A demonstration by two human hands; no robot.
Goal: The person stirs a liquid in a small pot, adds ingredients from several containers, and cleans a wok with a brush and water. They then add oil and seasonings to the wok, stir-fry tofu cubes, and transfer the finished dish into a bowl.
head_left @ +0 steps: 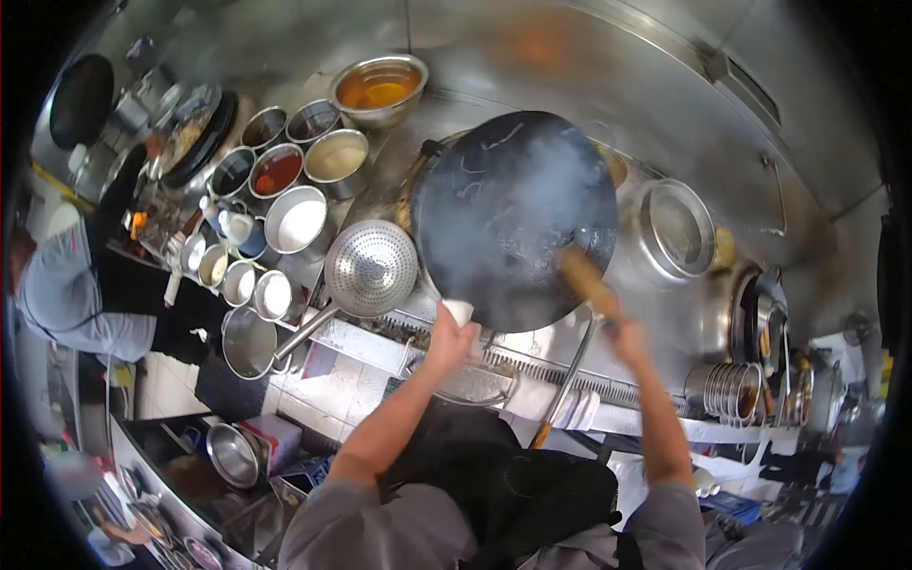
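Observation:
A large black wok [513,204] sits on the steel range with smoke or steam rising from it. My left hand [450,342] is closed round a white cloth [458,312] at the wok's near left rim. My right hand [624,334] grips a brown brush [584,277], blurred by motion, whose head reaches over the wok's near right part. A ladle with a long metal handle [567,382] lies across the range edge beside my right hand. The perforated strainer [371,268] rests left of the wok.
Metal containers of sauces [276,171] and a bowl of orange liquid [378,92] stand at the left. A steel pot [678,228] sits right of the wok. Stacked rings [727,391] stand further right. Another person [66,285] works at far left.

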